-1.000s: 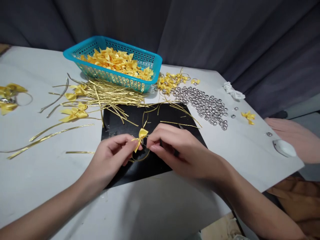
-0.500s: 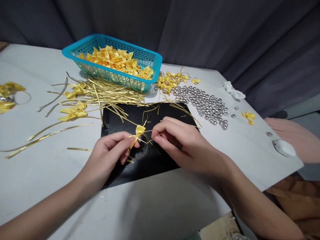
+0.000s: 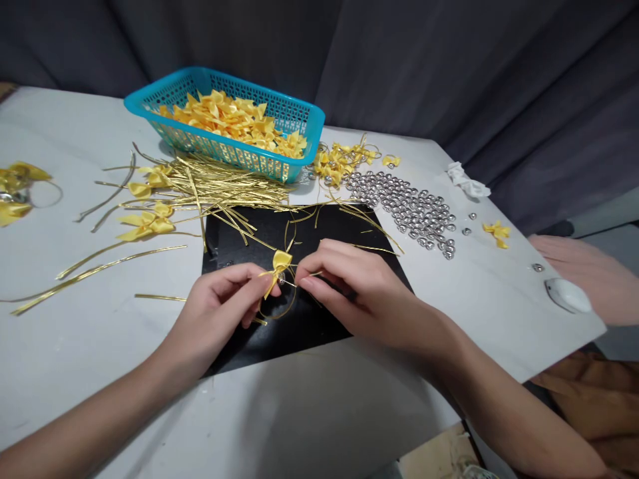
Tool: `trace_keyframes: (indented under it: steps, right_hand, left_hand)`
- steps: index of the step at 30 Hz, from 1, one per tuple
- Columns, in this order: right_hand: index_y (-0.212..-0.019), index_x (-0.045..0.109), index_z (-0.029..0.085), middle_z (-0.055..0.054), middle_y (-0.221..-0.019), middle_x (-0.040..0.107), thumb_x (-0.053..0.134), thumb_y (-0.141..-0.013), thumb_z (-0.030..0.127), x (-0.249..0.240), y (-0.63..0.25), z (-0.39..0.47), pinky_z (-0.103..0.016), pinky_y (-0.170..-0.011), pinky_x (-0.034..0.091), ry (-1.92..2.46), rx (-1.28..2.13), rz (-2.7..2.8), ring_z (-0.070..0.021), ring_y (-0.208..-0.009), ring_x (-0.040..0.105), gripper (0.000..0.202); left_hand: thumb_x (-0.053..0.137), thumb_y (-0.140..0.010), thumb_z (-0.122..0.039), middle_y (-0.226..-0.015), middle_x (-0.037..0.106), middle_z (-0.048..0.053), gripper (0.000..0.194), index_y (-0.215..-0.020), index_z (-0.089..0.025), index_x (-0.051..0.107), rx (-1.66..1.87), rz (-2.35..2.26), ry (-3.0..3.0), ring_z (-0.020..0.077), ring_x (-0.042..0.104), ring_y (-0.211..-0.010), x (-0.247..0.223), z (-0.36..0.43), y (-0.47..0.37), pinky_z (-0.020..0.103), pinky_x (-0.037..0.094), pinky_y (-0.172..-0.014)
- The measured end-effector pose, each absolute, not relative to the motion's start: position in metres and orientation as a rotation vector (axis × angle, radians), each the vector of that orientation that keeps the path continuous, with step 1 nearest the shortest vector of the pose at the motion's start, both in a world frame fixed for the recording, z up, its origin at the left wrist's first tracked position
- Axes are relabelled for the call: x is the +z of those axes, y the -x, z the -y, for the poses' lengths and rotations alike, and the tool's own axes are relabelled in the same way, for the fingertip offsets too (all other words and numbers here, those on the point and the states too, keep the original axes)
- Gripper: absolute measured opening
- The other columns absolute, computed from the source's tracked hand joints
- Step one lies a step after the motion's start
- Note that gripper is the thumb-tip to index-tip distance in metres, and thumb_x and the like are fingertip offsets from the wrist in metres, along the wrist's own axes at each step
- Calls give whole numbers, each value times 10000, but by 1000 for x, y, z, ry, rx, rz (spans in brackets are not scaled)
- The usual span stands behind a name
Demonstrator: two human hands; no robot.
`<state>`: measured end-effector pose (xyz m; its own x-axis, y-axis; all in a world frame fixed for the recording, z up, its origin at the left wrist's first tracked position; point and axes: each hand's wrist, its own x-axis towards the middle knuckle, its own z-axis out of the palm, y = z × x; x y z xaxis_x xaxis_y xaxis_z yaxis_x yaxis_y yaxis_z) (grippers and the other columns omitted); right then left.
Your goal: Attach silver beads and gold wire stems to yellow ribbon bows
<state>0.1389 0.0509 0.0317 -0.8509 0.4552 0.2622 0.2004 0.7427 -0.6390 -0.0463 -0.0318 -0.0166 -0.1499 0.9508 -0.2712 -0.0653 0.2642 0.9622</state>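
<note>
Over the black mat (image 3: 299, 332), my left hand (image 3: 229, 299) pinches a yellow ribbon bow (image 3: 282, 261) between thumb and fingers. A small silver bead (image 3: 282, 278) sits against the bow. From the bow hangs a thin gold wire loop (image 3: 279, 313). Just to the right, my right hand (image 3: 344, 283) is closed in a pinch on a gold wire (image 3: 314, 273) that runs toward the bow. Its thumb and forefinger are close to the bead. The curled fingers hide part of the wire.
A blue basket (image 3: 224, 148) of yellow bows stands at the back. Before it lies a pile of gold wires (image 3: 229, 183). Silver heart beads (image 3: 414, 209) spread on the right, beside finished-looking bows (image 3: 339, 163). A white mouse-like object (image 3: 568, 295) sits near the right edge.
My right hand has moved slightly left, nearer the bow. The bow in my left hand has shifted a little right.
</note>
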Motion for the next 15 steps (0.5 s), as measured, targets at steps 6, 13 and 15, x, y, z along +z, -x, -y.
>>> trace_keyframes:
  steps: [6, 13, 15]
  right_hand:
    - [-847, 600, 142, 38, -666, 445, 485, -937, 188, 31, -132, -46, -192, -529, 318, 711, 1247, 2328, -70, -590, 374, 153]
    - [-841, 635, 128, 27, -716, 487, 565, -913, 231, 32, -133, -42, -177, -462, 288, 640, 1435, 2269, -41, -549, 368, 144]
    - [-844, 639, 128, 22, -722, 502, 581, -902, 218, 31, -134, -41, -172, -462, 298, 603, 1374, 2270, -43, -560, 387, 121]
  left_hand:
    - [644, -799, -394, -480, 452, -54, 262, -621, -205, 678, 1147, -1397, -883, 87, 371, -466, -17, 31, 47, 178, 290, -433]
    - [621, -791, -335, -475, 467, -47, 252, -577, -205, 651, 1130, -1399, -991, 95, 396, -458, -14, 32, 45, 186, 305, -423]
    - [619, -769, -323, -463, 466, -48, 255, -544, -203, 629, 1115, -1383, -1055, 92, 397, -447, -11, 32, 43, 184, 309, -418]
